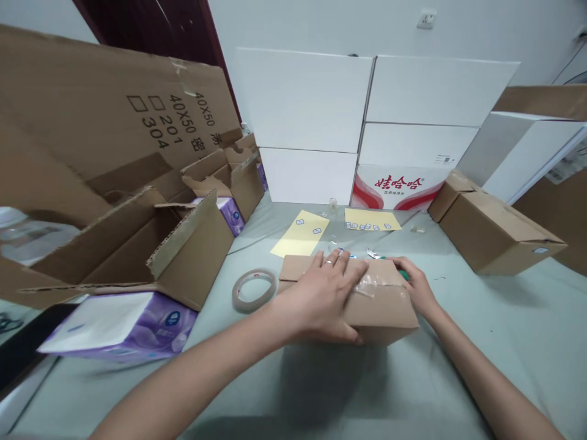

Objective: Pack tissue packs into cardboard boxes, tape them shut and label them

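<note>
A small brown cardboard box, with clear tape across its top, sits in front of me on the cloth-covered table. My left hand lies spread over its top, the thumb toward the near edge; a ring shows on one finger. At the box's far right corner, my right hand has its fingers curled round a green object, largely hidden by the box and the hand. Just beyond the box's back edge shows a shiny strip; I cannot tell whether it belongs to the green object. A roll of tape lies left of the box.
Two yellow sheets with small labels lie beyond the box. Open cardboard cartons and purple tissue packs line the left. A closed carton stands at right. White boxes form a wall at the back.
</note>
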